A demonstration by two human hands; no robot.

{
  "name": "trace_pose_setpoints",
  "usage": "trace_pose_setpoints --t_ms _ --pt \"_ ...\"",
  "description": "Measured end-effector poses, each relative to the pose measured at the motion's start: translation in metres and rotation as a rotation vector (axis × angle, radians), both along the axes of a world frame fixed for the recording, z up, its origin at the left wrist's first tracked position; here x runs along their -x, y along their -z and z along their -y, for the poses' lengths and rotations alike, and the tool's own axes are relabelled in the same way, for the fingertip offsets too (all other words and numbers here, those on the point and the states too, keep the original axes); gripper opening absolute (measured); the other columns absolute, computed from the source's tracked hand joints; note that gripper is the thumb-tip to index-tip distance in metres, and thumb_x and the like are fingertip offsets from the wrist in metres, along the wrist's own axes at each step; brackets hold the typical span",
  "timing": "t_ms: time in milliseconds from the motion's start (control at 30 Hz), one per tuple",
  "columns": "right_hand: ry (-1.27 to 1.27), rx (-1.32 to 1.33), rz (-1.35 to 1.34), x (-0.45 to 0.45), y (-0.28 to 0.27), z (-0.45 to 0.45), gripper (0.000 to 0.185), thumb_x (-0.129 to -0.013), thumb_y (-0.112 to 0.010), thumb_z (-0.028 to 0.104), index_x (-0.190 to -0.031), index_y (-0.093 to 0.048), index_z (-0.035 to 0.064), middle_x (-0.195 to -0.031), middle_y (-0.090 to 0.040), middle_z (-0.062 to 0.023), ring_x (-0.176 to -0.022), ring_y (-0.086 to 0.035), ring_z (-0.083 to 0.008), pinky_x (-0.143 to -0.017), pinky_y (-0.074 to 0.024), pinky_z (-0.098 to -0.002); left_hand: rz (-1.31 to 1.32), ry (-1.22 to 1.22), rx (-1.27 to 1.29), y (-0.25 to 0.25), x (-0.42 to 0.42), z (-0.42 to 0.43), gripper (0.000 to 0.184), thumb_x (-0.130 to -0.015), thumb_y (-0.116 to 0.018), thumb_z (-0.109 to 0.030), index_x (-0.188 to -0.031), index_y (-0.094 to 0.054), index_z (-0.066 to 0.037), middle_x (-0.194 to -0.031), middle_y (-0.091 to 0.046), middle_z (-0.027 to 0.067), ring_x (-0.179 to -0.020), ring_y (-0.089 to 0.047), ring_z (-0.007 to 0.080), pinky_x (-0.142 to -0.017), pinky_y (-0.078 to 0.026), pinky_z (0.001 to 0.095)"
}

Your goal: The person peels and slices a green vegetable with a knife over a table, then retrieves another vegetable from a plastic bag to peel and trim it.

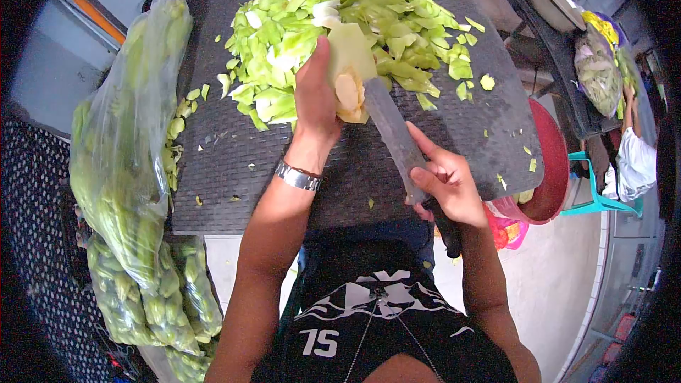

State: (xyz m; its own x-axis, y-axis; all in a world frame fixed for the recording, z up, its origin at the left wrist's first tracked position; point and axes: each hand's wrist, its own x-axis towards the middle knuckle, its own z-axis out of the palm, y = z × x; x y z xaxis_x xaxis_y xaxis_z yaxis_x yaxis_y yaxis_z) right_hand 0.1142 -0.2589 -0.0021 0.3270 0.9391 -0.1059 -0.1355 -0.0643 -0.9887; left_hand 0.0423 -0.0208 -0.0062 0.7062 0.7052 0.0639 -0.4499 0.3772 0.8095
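Note:
My left hand (317, 96) is closed around a pale green, mostly smooth vegetable piece (352, 53) with a rough, yellowish-tan patch on its near end. A long, broad-bladed knife (392, 131) with a black handle is in my right hand (445, 177), my fingers lying along the blade's base. The blade's tip end meets the near right side of the vegetable piece, or lies just beside it; I cannot tell which. Behind it, a heap of thin green and whitish shavings (277, 50) covers the far part of the dark woven-textured table (241, 170).
A tall clear plastic bag of long green vegetables (128, 142) leans at the table's left edge, above more filled bags (142, 294). On the right stand a red tub (557, 163) and a turquoise stool (599, 202). Another person's arm (628, 110) shows at far right.

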Motion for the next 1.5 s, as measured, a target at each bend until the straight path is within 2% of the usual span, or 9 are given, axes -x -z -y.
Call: trace_pose_setpoints --t_ms 100,233,500,600,800,1000,1100,1200,1500 --pt "0.027 0.048 -0.064 0.001 -0.004 -0.001 0.063 -0.1 -0.058 0.002 -0.158 -0.036 0.0147 -0.07 -0.065 -0.0037 -0.048 -0.055 -0.0102 -0.045 -0.0427 -0.0256 0.016 0.026 0.084 0.003 -0.002 -0.002 0.06 -0.105 -0.048 -0.051 -0.132 -0.054 0.002 -0.108 -0.069 0.016 -0.093 -0.072 0.0272 -0.082 -0.06 0.0376" --pt "0.117 0.036 0.726 0.002 -0.008 0.0 0.06 -0.098 -0.058 0.001 -0.155 -0.043 0.0171 -0.066 -0.064 -0.0013 -0.048 -0.056 -0.0095 -0.047 -0.0417 -0.0258 -0.165 -0.051 -0.044 -0.007 0.001 0.006 0.055 -0.104 -0.05 -0.048 -0.126 -0.059 0.002 -0.106 -0.069 0.0118 -0.09 -0.07 0.0216 -0.078 -0.058 0.034" --pt "-0.002 0.04 0.143 -0.01 0.0 -0.001 0.062 -0.101 -0.058 0.005 -0.158 -0.037 0.0159 -0.067 -0.062 -0.0008 -0.051 -0.052 -0.0069 -0.047 -0.0421 -0.0247 -0.114 -0.034 0.04 -0.005 -0.001 0.012 0.054 -0.105 -0.05 -0.047 -0.124 -0.061 0.002 -0.103 -0.069 0.0092 -0.087 -0.068 0.0174 -0.075 -0.056 0.0321" --pt "0.028 0.021 0.085 -0.008 0.005 -0.005 0.063 -0.098 -0.058 -0.003 -0.157 -0.036 0.005 -0.07 -0.065 -0.0012 -0.053 -0.055 -0.0053 -0.049 -0.0425 -0.0219 -0.12 -0.049 0.061 -0.007 0.0 0.013 0.055 -0.104 -0.051 -0.048 -0.126 -0.06 0.002 -0.105 -0.068 0.0094 -0.087 -0.069 0.0178 -0.075 -0.056 0.0323" --pt "-0.047 0.021 -0.018 -0.014 0.001 -0.003 0.062 -0.101 -0.058 0.006 -0.158 -0.032 0.0055 -0.07 -0.065 -0.0035 -0.05 -0.055 -0.0076 -0.044 -0.043 -0.0241 -0.066 0.079 0.095 0.006 0.0 0.0 0.053 -0.104 -0.052 -0.045 -0.133 -0.055 -0.001 -0.116 -0.069 0.014 -0.099 -0.071 0.0266 -0.088 -0.059 0.041" --pt "-0.058 0.031 -0.042 -0.017 0.006 -0.003 0.065 -0.102 -0.059 0.011 -0.16 -0.031 0.0147 -0.068 -0.062 -0.0028 -0.048 -0.054 -0.0092 -0.042 -0.0424 -0.0261 -0.114 -0.036 0.117 -0.008 -0.001 0.009 0.053 -0.105 -0.051 -0.046 -0.126 -0.06 0.001 -0.107 -0.069 0.0096 -0.088 -0.07 0.0194 -0.076 -0.057 0.0327" --pt "-0.01 0.089 0.09 -0.009 0.002 -0.004 0.064 -0.101 -0.06 0.009 -0.159 -0.034 0.0183 -0.07 -0.064 -0.0025 -0.049 -0.055 -0.0098 -0.043 -0.0439 -0.0264 -0.112 -0.013 0.077 -0.012 0.002 0.01 0.052 -0.105 -0.05 -0.045 -0.125 -0.06 0.002 -0.105 -0.069 0.0102 -0.087 -0.07 0.0194 -0.077 -0.057 0.0326" --pt "0.036 0.069 0.615 -0.001 -0.008 -0.002 0.063 -0.101 -0.059 0.005 -0.158 -0.038 0.0209 -0.07 -0.064 -0.0008 -0.05 -0.055 -0.0086 -0.046 -0.0444 -0.0256 -0.158 -0.011 -0.043 -0.009 0.005 0.006 0.054 -0.104 -0.053 -0.047 -0.126 -0.06 0.001 -0.11 -0.07 0.0117 -0.094 -0.071 0.0232 -0.082 -0.058 0.0364" --pt "-0.027 0.046 0.045 -0.007 -0.011 0.0 0.063 -0.1 -0.06 0.007 -0.157 -0.035 0.0082 -0.068 -0.063 -0.0027 -0.048 -0.055 -0.0083 -0.043 -0.042 -0.0241 -0.059 0.062 -0.109 -0.013 0.008 0.01 0.062 -0.105 -0.046 -0.052 -0.129 -0.055 0.005 -0.107 -0.07 0.0181 -0.087 -0.073 0.0279 -0.077 -0.063 0.0439"
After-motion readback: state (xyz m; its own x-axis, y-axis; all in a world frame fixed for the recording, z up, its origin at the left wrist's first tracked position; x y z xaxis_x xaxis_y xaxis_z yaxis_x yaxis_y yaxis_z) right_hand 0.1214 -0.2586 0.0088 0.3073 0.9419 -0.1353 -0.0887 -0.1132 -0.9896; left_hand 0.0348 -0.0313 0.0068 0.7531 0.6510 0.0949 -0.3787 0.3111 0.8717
